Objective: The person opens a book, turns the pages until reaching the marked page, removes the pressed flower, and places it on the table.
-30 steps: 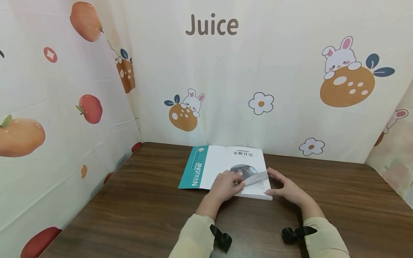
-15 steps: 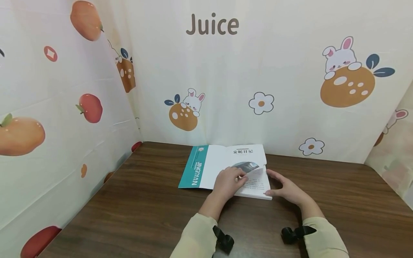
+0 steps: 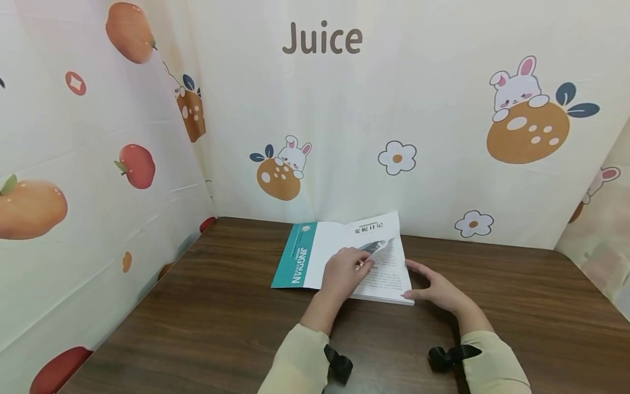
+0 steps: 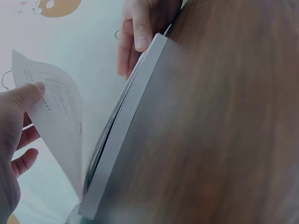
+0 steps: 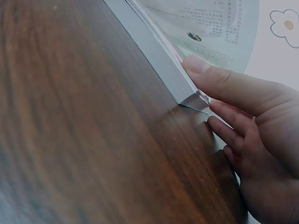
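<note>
And up comes the leaf (image 3: 374, 232)! Half a second ago its far corner sat lower and closer to the book (image 3: 389, 282); now it rears above the far edge, against the curtain (image 3: 339, 120), and more print shows on the page beneath. The left hand (image 3: 343, 273) has it, thumb on one face and fingers behind, a proper pinch, and the left wrist view shows the sheet curving well clear of the block of pages.

The right hand (image 3: 439, 289) has hardly shifted. It's gripping nothing, fingers spread at the book's right side, with the thumb (image 5: 198, 65) resting on the page's edge by the near corner. I'd call that steadying, though how hard it presses I can't tell.

The book itself lies on the table (image 3: 221, 317), between the hands and near the curtain, its teal flap (image 3: 297, 254) spread out to the left. So where does that leave the page-turn? Partway, I'd judge: the leaf is off the stack, but not yet laid over on the left.
</note>
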Demonstrator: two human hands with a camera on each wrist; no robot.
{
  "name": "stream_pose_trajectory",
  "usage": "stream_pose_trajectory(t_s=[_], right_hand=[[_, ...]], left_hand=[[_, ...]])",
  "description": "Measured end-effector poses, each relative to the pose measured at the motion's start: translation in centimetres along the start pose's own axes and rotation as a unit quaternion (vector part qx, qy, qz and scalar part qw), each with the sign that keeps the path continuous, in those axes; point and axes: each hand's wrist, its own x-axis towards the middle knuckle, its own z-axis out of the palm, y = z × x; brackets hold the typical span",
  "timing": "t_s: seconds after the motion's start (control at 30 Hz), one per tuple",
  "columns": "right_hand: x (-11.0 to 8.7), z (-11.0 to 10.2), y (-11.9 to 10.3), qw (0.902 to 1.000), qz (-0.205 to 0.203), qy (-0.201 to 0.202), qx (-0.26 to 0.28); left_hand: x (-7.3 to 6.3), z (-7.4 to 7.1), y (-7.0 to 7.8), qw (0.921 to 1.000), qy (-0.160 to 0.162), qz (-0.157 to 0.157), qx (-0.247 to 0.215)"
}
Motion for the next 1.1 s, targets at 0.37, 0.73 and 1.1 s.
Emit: stream_pose_trajectory(t_s=[0.37, 0.73, 1.1], right_hand=[[0.1, 0.0, 0.1, 0.9998, 0.013, -0.005, -0.012], [0.0, 0.0, 0.2, 0.9996, 0.020, -0.004, -0.018], [0.0, 0.0, 0.1, 0.9994, 0.028, -0.005, -0.019]], left_hand=[[0.4, -1.5, -1.0, 0.9955, 0.085, -0.010, -0.040], [0.6, -2.7, -2.6, 0.9771, 0.141, -0.057, -0.148], [0.6, -4.0, -5.5, 0.9395, 0.162, -0.124, -0.275]])
